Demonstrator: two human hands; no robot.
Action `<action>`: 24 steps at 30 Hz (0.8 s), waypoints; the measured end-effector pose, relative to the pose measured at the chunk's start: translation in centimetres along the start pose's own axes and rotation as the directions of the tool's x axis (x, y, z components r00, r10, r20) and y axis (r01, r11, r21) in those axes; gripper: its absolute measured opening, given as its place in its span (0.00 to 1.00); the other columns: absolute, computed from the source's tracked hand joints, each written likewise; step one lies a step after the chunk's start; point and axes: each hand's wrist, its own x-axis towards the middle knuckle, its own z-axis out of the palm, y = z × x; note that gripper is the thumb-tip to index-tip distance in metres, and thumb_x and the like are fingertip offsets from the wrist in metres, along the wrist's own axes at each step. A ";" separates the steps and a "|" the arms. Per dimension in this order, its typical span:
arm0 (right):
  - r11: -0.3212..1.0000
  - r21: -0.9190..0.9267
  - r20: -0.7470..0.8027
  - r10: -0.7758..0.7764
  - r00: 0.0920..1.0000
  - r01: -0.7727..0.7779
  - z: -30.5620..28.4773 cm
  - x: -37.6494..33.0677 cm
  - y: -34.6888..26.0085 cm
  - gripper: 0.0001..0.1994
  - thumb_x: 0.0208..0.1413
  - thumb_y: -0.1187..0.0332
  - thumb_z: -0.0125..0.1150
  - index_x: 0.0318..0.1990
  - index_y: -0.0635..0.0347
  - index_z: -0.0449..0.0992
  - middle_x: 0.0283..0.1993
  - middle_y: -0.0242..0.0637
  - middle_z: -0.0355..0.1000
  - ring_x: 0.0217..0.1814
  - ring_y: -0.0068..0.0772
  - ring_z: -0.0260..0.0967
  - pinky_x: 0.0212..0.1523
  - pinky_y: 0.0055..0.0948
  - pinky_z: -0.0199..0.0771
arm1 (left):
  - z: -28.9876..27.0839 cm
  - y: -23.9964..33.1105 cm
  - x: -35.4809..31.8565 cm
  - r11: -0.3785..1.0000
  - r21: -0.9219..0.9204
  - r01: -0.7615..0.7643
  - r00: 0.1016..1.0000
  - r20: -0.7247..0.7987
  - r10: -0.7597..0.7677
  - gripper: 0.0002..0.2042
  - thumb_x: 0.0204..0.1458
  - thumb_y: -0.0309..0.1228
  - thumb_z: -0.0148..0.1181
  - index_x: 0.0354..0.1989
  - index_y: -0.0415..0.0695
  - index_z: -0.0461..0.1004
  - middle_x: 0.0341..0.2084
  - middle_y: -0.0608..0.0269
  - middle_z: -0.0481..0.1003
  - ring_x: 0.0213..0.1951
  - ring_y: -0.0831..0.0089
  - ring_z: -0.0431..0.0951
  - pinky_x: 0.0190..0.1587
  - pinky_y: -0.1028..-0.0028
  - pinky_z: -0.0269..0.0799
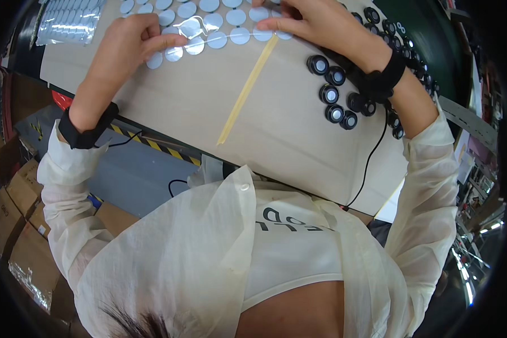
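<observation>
A clear film sheet (208,25) carrying rows of pale round discs lies at the far edge of the light wooden table (287,135). My left hand (129,42) pinches the sheet's near left edge between thumb and fingers. My right hand (315,25) presses down on the sheet's right side, fingertips on the discs. A thin pale wooden stick (248,90) lies slanted on the table, its far end under the sheet by my right hand. Both wrists wear black bands.
Several black round rings with shiny centres (335,93) sit in a cluster to the right, under my right forearm. Another sheet of discs (67,22) lies at the far left. A black cable (372,158) trails off the table edge. Cardboard boxes (17,214) stand on the floor at left.
</observation>
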 end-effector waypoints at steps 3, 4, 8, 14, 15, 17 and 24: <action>0.964 -0.260 -0.102 -0.093 0.990 0.064 -0.4 -0.2 0.1 0.33 0.54 0.42 0.62 0.62 0.51 0.63 0.35 0.48 0.78 0.39 0.51 0.77 0.39 0.43 0.75 | 0.2 -0.2 0.0 0.988 0.141 -0.058 0.985 -0.153 0.079 0.23 0.46 0.51 0.71 0.33 0.43 0.72 0.26 0.72 0.75 0.18 0.75 0.68 0.20 0.69 0.66; 0.939 -0.344 -0.135 -0.062 0.989 0.012 -0.4 -0.1 0.1 0.35 0.53 0.41 0.62 0.62 0.51 0.64 0.36 0.49 0.77 0.38 0.53 0.77 0.38 0.44 0.75 | 0.3 0.2 -0.2 0.978 0.170 -0.121 0.944 -0.285 0.166 0.22 0.47 0.51 0.69 0.38 0.45 0.74 0.34 0.67 0.75 0.27 0.71 0.73 0.30 0.67 0.70; 0.781 -0.604 -0.053 -0.241 0.969 0.161 -1.3 -0.1 0.6 0.28 0.60 0.48 0.55 0.67 0.39 0.64 0.57 0.50 0.68 0.52 0.51 0.70 0.52 0.43 0.70 | 0.0 0.7 1.9 0.592 0.644 -0.484 0.506 -0.346 0.790 0.22 0.48 0.48 0.66 0.53 0.59 0.77 0.59 0.56 0.67 0.58 0.59 0.69 0.64 0.52 0.61; 0.608 -0.564 0.231 -0.535 0.813 0.559 -1.3 0.4 0.5 0.26 0.63 0.67 0.50 0.66 0.20 0.64 0.69 0.44 0.56 0.68 0.48 0.56 0.69 0.49 0.55 | -2.0 1.4 2.9 0.511 0.496 -0.702 0.661 0.188 0.726 0.21 0.62 0.56 0.41 0.63 0.79 0.68 0.70 0.54 0.52 0.72 0.49 0.47 0.69 0.36 0.32; 0.572 -0.614 0.255 -0.508 0.823 0.544 -1.5 0.4 0.5 0.28 0.62 0.69 0.51 0.65 0.19 0.65 0.71 0.43 0.55 0.69 0.50 0.56 0.71 0.50 0.53 | -2.1 1.7 3.2 0.503 0.491 -0.711 0.653 0.195 0.732 0.21 0.62 0.56 0.41 0.63 0.79 0.68 0.70 0.54 0.52 0.72 0.49 0.47 0.69 0.36 0.32; 0.600 -0.573 0.250 -0.521 0.816 0.558 -1.8 0.7 1.2 0.27 0.62 0.69 0.50 0.65 0.19 0.65 0.72 0.42 0.53 0.71 0.51 0.53 0.72 0.52 0.50 | -2.3 2.6 3.4 0.478 0.513 -0.713 0.647 0.221 0.730 0.21 0.62 0.53 0.43 0.63 0.80 0.68 0.70 0.54 0.53 0.72 0.48 0.48 0.69 0.35 0.34; 0.677 -0.435 0.276 -0.528 0.803 0.594 -1.6 1.6 3.1 0.21 0.66 0.60 0.47 0.62 0.16 0.67 0.76 0.39 0.46 0.77 0.56 0.44 0.74 0.58 0.43 | -1.3 2.8 4.0 0.440 0.523 -0.730 0.622 0.243 0.744 0.21 0.60 0.48 0.42 0.61 0.81 0.70 0.70 0.54 0.52 0.72 0.44 0.47 0.68 0.32 0.32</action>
